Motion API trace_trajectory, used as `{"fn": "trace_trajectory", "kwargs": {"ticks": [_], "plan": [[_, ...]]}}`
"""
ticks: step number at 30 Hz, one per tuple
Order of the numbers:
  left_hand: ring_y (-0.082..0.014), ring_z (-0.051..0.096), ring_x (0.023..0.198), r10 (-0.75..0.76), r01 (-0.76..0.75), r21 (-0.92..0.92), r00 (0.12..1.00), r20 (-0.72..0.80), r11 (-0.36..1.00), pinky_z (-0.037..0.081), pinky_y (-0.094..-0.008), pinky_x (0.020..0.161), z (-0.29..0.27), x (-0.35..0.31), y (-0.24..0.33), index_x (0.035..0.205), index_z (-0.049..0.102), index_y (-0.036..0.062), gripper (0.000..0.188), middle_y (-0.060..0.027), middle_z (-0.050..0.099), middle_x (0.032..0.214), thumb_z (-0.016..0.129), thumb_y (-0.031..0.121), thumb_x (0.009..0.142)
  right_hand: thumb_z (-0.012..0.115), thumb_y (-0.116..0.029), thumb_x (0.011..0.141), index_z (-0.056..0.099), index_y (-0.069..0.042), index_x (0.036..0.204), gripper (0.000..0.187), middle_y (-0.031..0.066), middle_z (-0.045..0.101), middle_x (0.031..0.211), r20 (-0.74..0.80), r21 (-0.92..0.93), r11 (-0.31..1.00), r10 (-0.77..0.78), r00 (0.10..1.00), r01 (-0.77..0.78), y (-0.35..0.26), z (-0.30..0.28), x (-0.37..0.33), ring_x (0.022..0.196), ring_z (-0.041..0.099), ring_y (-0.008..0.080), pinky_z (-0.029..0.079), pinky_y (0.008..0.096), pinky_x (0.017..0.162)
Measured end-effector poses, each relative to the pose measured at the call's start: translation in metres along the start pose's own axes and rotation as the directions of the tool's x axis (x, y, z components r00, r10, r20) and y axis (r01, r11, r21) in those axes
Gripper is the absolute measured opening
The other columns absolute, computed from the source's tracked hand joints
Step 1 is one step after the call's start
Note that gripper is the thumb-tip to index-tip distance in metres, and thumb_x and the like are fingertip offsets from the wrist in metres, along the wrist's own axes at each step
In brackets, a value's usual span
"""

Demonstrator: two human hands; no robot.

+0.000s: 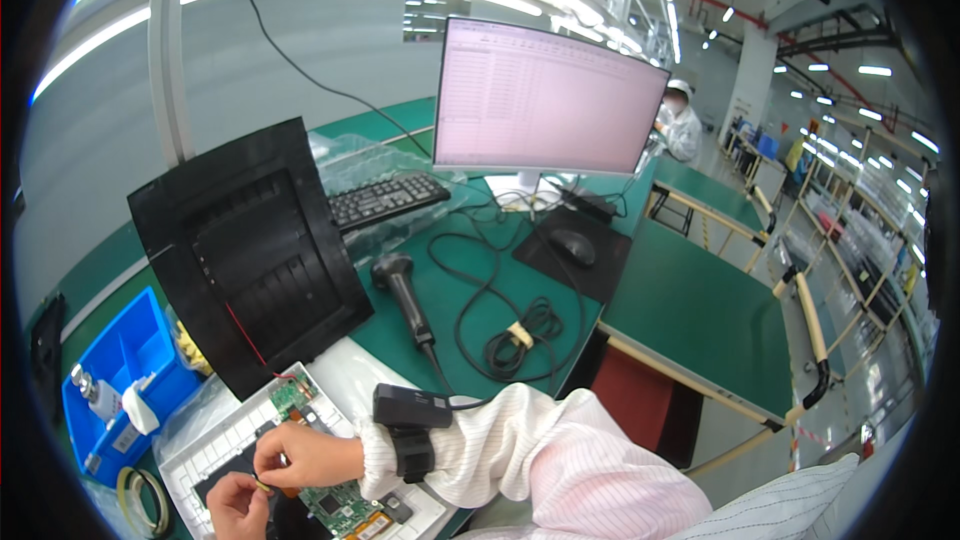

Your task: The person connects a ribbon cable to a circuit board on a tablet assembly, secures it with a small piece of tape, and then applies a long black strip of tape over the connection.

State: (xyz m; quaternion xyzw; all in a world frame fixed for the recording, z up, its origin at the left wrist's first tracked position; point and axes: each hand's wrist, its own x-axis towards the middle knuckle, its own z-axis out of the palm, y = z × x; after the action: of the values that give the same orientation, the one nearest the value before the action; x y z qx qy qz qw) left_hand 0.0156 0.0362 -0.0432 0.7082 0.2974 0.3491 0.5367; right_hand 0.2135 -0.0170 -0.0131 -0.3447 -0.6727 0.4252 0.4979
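Low on the left, my left hand (238,508) and my right hand (308,455) meet fingertip to fingertip, both pinched closed. A small yellowish piece (263,487) shows between the fingertips, too small to name. Beneath them lies a white laptop-like casing (190,460) with its inside facing up. Green circuit boards (335,508) and dark parts sit in it. A black panel (260,250) stands tilted up behind the casing, and a thin red wire (245,337) runs down it toward a small green board (291,395). A black device (412,406) is strapped around my right wrist.
Left of the casing are a blue divided bin (130,380) holding a bottle (95,392) and a tape roll (143,502). A barcode scanner (403,300), coiled cable (525,335), keyboard (390,202), mouse (573,246) and monitor (550,95) stand beyond. Another person (682,123) is farther back.
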Motion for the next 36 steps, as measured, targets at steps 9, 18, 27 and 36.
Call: {"fn": "trace_trajectory", "kwargs": {"ticks": [9, 18, 27, 36], "plan": [[-0.0113, 0.057, 0.066, -0.008, 0.008, 0.022, 1.0, -0.011, 1.0, 0.05, -0.0246, 0.064, -0.009, 0.001, -0.014, 0.075, 0.052, 0.001, 0.007, -0.0046, 0.057, 0.069, 0.059, 0.0, 0.077, 0.064, -0.014, 0.072, 0.057, 0.002, 0.07, 0.017, 0.0058, 0.056, 0.064, -0.014, 0.069, 0.996, 0.051, 0.999, -0.05, 0.008, 0.004, 0.002, 0.058, 0.052, 0.011, 0.041, 0.0241, 0.053], [-0.0105, 0.05, 0.071, -0.014, 0.005, 0.302, 0.999, 0.03, 0.953, 0.04, -0.0222, 0.065, 0.016, -0.01, 0.054, 0.085, 0.056, 0.0002, 0.007, -0.0036, 0.057, 0.078, 0.055, 0.007, 0.087, 0.072, -0.021, 0.069, 0.055, 0.0, 0.069, 0.026, 0.0046, 0.053, 0.065, -0.002, 0.126, 0.992, 0.026, 1.0, -0.025, 0.014, 0.01, 0.003, 0.06, 0.051, 0.0109, 0.041, 0.0239, 0.054], [-0.0095, 0.05, 0.071, -0.13, 0.122, 0.066, 0.983, 0.126, 0.99, 0.04, -0.0224, 0.065, 0.011, -0.01, 0.046, 0.085, 0.056, 0.0012, 0.009, -0.0031, 0.057, 0.078, 0.055, 0.01, 0.088, 0.069, -0.016, 0.068, 0.056, 0.001, 0.07, 0.021, 0.0064, 0.056, 0.064, -0.003, 0.156, 0.987, 0.036, 0.999, -0.035, 0.021, 0.009, 0.003, 0.061, 0.054, 0.0123, 0.043, 0.0248, 0.055], [-0.009, 0.051, 0.072, -0.135, 0.137, -0.011, 0.986, 0.095, 0.991, 0.04, -0.0224, 0.065, 0.013, -0.012, 0.046, 0.087, 0.057, 0.0021, 0.011, -0.003, 0.058, 0.078, 0.055, 0.013, 0.089, 0.066, -0.008, 0.071, 0.056, 0.001, 0.069, 0.013, 0.0054, 0.059, 0.061, 0.012, 0.312, 0.939, 0.144, 0.989, -0.141, -0.004, 0.004, -0.003, 0.054, 0.053, 0.0093, 0.042, 0.0225, 0.051]]}}
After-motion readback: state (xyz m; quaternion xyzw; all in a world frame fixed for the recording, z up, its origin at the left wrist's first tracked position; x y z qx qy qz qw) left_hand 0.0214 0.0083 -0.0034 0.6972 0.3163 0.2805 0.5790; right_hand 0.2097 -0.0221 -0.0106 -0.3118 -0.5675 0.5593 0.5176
